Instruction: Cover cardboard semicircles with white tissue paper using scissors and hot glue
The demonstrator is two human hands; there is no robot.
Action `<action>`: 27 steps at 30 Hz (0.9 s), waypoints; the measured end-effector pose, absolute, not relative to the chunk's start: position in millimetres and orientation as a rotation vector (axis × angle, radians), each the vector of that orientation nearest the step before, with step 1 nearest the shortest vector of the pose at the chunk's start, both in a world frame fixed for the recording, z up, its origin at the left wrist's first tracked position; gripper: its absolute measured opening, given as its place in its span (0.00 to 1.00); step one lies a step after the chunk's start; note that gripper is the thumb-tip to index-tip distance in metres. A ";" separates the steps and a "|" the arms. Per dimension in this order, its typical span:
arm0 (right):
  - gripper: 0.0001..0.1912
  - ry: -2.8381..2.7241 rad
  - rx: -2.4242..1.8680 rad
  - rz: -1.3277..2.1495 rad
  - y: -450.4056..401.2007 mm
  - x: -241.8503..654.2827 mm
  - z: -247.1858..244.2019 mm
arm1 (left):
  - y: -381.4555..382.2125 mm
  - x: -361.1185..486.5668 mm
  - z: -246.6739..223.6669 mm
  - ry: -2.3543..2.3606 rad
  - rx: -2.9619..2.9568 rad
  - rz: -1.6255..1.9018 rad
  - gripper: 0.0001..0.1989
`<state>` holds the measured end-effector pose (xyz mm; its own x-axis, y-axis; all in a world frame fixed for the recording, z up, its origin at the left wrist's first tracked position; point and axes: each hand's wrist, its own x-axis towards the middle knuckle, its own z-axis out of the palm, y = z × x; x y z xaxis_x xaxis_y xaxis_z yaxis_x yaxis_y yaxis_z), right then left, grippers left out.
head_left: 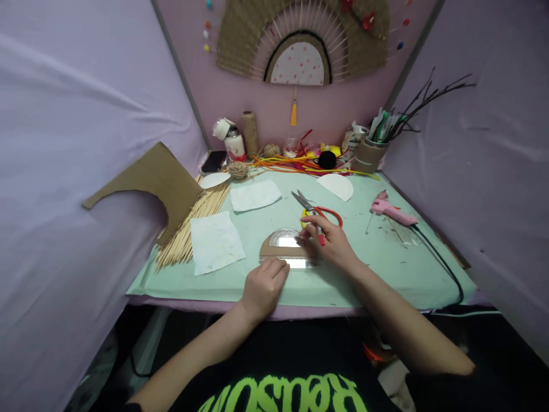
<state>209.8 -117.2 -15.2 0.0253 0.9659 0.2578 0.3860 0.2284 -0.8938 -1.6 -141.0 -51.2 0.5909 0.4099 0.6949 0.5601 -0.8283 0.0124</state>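
From where I stand, the right hand (329, 237) conceals the right end of the protractor (286, 234) and part of the handles of the scissors (315, 208); the left hand (263, 286) covers some of the protractor's near edge. Glare masks sections; graduations are too small to read. The tip of the red-ended pen (321, 236) is indiscernible. View limits crop the wall fan (240, 46) above, the shirt lettering (281, 395) below.

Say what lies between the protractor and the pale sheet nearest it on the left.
In the head view, bare green table covering separates the pale sheet from the protractor; the left hand rests nearer the wearer.
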 end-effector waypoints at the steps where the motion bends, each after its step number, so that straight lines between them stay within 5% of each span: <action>1: 0.09 -1.634 -1.361 0.697 -112.9 211.3 -13.0 | -141.1 -1.6 -51.1 -0.807 -2.610 -1.065 0.06; 9: 0.16 -2.148 -1.458 0.578 -91.9 204.3 -10.4 | -142.2 -1.6 -49.8 -0.853 -2.634 -1.027 0.06; 18: 0.15 -1.654 -2.018 0.054 -80.8 239.9 -14.0 | -143.7 -1.8 -48.1 -0.856 -2.620 -1.035 0.08; 27: 0.15 -1.638 -2.199 0.010 -81.6 249.1 -19.6 | -143.2 -0.8 -46.6 -0.836 -2.615 -1.042 0.08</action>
<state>249.1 -81.6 -19.6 0.3141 0.9219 0.2266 0.9191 -0.2355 -0.3159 -0.8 -143.2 -46.6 0.5904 0.4293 0.6834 0.5737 -0.8189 0.0188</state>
